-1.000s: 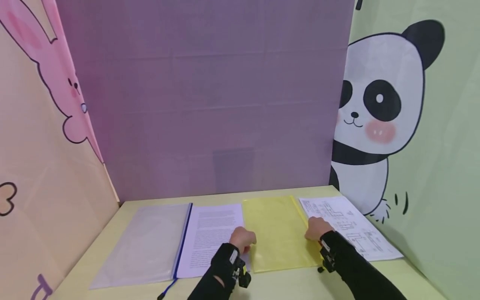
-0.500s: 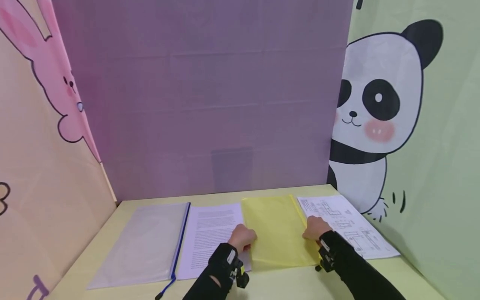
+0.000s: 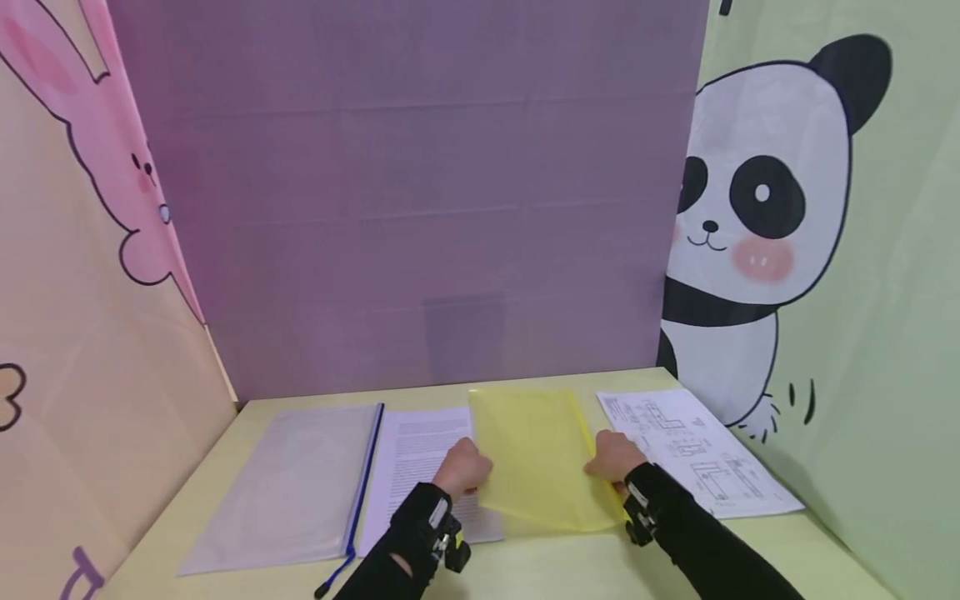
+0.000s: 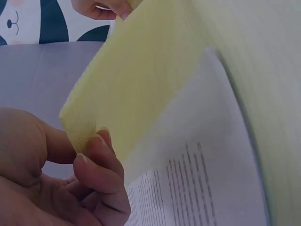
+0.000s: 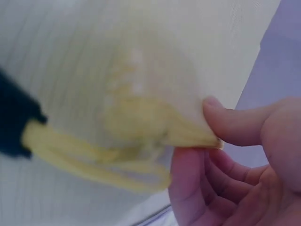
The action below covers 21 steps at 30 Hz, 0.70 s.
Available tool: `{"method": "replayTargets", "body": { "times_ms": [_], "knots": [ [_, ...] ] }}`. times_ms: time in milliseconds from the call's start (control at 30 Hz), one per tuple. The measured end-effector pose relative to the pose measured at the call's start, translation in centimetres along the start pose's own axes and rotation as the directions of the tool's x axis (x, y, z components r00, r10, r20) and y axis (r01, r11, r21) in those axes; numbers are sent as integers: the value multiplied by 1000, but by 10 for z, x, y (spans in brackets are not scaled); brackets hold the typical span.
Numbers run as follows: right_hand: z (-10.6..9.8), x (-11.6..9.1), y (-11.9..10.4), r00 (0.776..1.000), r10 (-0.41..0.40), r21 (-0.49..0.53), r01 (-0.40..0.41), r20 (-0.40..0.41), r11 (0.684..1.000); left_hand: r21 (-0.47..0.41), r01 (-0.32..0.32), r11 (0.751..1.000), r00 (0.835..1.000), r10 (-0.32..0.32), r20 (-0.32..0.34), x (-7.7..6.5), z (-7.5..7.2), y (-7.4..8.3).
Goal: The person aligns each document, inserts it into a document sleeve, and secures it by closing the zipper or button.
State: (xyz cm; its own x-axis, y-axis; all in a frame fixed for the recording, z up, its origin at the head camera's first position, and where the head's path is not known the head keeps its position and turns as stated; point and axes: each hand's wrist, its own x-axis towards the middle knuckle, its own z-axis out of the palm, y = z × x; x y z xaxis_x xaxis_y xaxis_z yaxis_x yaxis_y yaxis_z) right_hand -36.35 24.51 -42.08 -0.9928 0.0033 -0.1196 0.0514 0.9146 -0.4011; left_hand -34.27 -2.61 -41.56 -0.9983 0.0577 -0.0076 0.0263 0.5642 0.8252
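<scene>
Head view shows the yellow folder (image 3: 536,458) overlapping the right edge of the text page (image 3: 412,454); lifting it seems the current step. The left hand (image 3: 462,467) pinches the side nearest that page, the right hand (image 3: 615,456) (thumb against fingers) the far side. Next, both pinches likely need to work level.

Left hand (image 3: 462,467) and right hand (image 3: 617,457) grip a yellow folder (image 3: 536,454) — text page (image 3: 411,454) at its nine o'clock, drawing sheet (image 3: 701,454) at three o'clock.
</scene>
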Motion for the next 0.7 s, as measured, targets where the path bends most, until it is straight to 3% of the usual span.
{"method": "replayTargets", "body": {
  "times_ms": [167, 467, 700],
  "knots": [
    [9, 1, -16, 1000, -2, 15, 2, -3, 1000, 36, 51, 998, 999, -51, -5, -3, -15, -7],
    [27, -3, -39, 995, -77, 94, 83, -64, 992, 150, 50, 987, 998, -43, -50, -10, -38, -27],
    [33, -9, -52, 989, -139, 176, 145, -48, 974, 232, 72, 970, 996, -56, -76, -18, -56, -34]
  ]
}}
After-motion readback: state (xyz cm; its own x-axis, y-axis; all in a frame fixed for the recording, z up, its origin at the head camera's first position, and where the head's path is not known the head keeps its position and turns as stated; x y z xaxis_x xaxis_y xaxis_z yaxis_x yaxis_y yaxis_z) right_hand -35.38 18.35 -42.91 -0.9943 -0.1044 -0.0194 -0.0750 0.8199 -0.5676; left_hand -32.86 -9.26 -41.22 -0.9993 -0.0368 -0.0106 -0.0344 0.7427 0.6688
